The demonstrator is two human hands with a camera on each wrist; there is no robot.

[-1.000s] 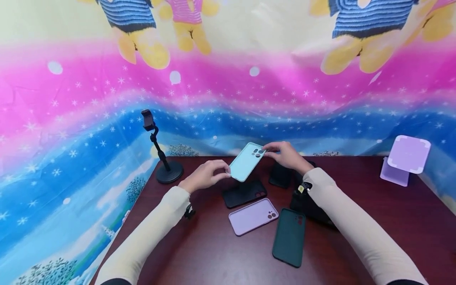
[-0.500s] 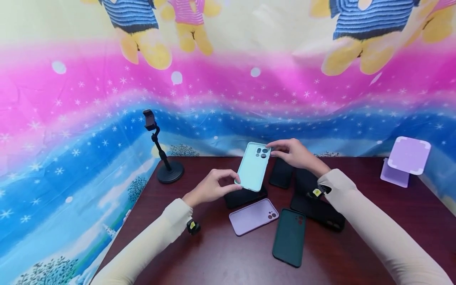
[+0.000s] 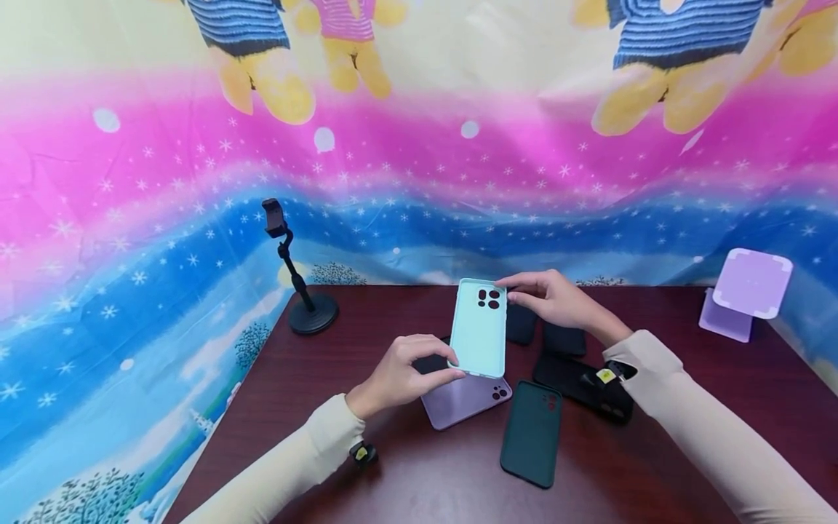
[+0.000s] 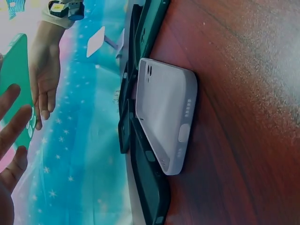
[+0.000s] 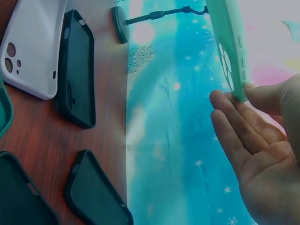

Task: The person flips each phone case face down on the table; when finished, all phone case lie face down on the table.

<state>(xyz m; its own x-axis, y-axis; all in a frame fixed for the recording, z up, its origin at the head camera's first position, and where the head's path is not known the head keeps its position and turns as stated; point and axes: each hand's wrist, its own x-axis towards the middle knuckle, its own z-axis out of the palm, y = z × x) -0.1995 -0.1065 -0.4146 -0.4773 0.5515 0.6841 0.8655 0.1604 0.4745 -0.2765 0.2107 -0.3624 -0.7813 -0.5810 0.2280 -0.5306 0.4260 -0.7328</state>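
A mint-green phone case (image 3: 479,335) is held above the table, its inner side facing the head camera and its camera cutouts at the top. My left hand (image 3: 409,372) pinches its lower left corner between thumb and fingers. At the upper right corner, my right hand (image 3: 556,300) pinches the case; the right wrist view shows the thumb and fingertips on the mint case (image 5: 234,51). Below it lies a lilac phone case (image 3: 461,407), partly covered in the head view. A dark green phone case (image 3: 532,437) lies to the right of that one.
Several black cases lie behind and to the right, one black case (image 3: 585,389) under my right wrist. A black phone stand (image 3: 313,314) stands at the back left, a lilac folding stand (image 3: 749,291) at the back right. A printed cloth (image 3: 419,167) hangs behind the table.
Both hands have brought the mint case nearer, down and slightly right, turning it more upright. It now overlaps the lilac case in the head view. The cases on the table stay put.
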